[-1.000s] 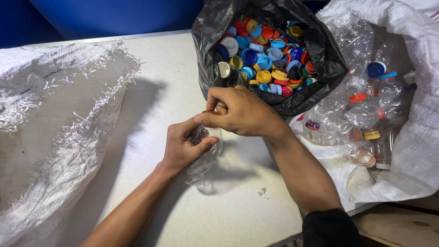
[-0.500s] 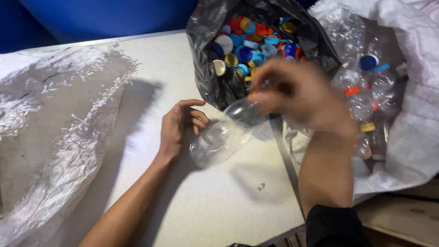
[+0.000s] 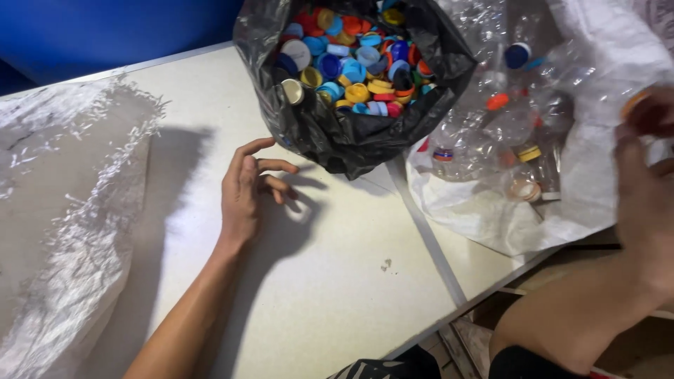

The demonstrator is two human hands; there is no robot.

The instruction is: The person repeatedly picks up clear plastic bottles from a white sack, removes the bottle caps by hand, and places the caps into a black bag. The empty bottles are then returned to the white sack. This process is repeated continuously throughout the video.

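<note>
My left hand (image 3: 246,189) rests on the pale table (image 3: 337,281) with its fingers spread and nothing in it, just left of a black plastic bag (image 3: 351,151). The bag is full of several coloured bottle caps (image 3: 358,70). My right hand (image 3: 646,182) is raised at the right edge of view, blurred, over a white woven sack (image 3: 583,203) that holds several clear plastic bottles (image 3: 505,126). A small orange bit shows by its fingertips, but I cannot make out whether it grips anything.
A second white woven sack (image 3: 70,210) with a frayed edge lies flat along the left side of the table. A blue wall stands behind the table. The table's front edge runs diagonally at lower right, with my knees below it.
My right hand carried a clear bottle from my left hand to the right, toward the sack of bottles. My left hand let go and now lies open on the table.
</note>
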